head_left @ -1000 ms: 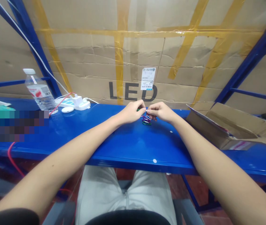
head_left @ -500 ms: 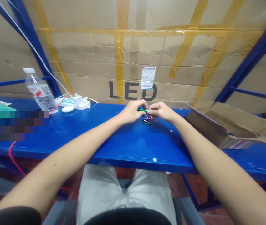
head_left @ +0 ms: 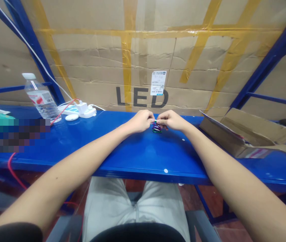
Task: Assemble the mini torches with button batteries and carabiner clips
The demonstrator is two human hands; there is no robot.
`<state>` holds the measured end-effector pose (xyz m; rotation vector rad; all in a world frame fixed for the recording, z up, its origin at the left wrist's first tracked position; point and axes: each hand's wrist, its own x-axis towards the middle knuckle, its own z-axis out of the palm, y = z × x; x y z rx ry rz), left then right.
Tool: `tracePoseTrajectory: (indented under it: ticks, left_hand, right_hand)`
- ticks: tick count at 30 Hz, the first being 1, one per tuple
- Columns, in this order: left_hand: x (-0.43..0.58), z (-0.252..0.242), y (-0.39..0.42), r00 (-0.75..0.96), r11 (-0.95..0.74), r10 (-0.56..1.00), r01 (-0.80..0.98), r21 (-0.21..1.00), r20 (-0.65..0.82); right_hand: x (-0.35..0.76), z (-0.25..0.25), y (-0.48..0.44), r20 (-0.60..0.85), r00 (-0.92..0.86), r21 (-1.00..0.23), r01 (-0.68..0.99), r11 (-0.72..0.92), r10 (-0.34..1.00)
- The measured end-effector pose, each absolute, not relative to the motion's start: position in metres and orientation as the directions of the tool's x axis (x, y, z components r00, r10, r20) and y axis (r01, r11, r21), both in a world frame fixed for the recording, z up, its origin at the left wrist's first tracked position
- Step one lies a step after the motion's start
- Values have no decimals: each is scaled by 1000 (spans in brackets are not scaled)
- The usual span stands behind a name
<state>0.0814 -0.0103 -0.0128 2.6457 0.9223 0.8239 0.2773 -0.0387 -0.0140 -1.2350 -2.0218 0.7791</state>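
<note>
My left hand (head_left: 141, 120) and my right hand (head_left: 170, 119) meet fingertip to fingertip near the back of the blue table (head_left: 138, 153). Both pinch a small green paper clip (head_left: 154, 121) between them. Just below the fingers hangs or lies a little cluster of coloured paper clips (head_left: 156, 128), purple and green, touching the table top. Both hands have their fingers curled closed around the clip.
A water bottle (head_left: 40, 97) stands at the back left, beside a white power strip (head_left: 78, 110) with a red cable. An open cardboard box (head_left: 246, 132) lies at the right. A large taped carton marked LED (head_left: 143, 60) forms the back wall.
The hands have stayed in place; their fingertips have drawn closer together on the green clip, hiding most of it. The view has shifted slightly.
</note>
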Motion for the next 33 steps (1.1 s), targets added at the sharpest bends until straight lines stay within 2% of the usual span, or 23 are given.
tracePoseTrajectory:
  ticks: [4, 9, 15, 18, 21, 23, 26, 30, 33]
  left_hand:
    - [81, -17, -11, 640, -804, 592, 430, 411, 489]
    - [80, -19, -12, 709, -878, 479, 376, 297, 518]
    - [79, -17, -23, 753, -855, 511, 497, 152, 415]
    - [79, -16, -25, 769, -879, 453, 471, 80, 450]
    - [80, -16, -25, 773, -912, 377, 406, 58, 511]
    - [80, -17, -23, 757, -920, 361, 383, 77, 545]
    - [81, -19, -20, 710, -910, 405, 378, 174, 577]
    - [82, -19, -15, 630, -878, 479, 326, 351, 612]
    - [83, -18, -14, 609, -853, 511, 276, 442, 606]
  right_hand:
    - [279, -12, -40, 184, -362, -779, 513, 360, 914]
    - [281, -11, -42, 148, -380, -822, 465, 327, 913]
    - [281, -15, -41, 129, -355, -890, 371, 267, 926]
    - [280, -15, -42, 107, -336, -937, 281, 208, 936]
    - [280, -13, -44, 54, -341, -971, 200, 129, 939]
    - [280, -13, -43, 41, -341, -977, 184, 110, 939]
    - [281, -13, -42, 82, -324, -964, 214, 157, 943]
    - [283, -11, -41, 168, -334, -895, 342, 285, 928]
    - [283, -8, -41, 202, -360, -834, 425, 353, 911]
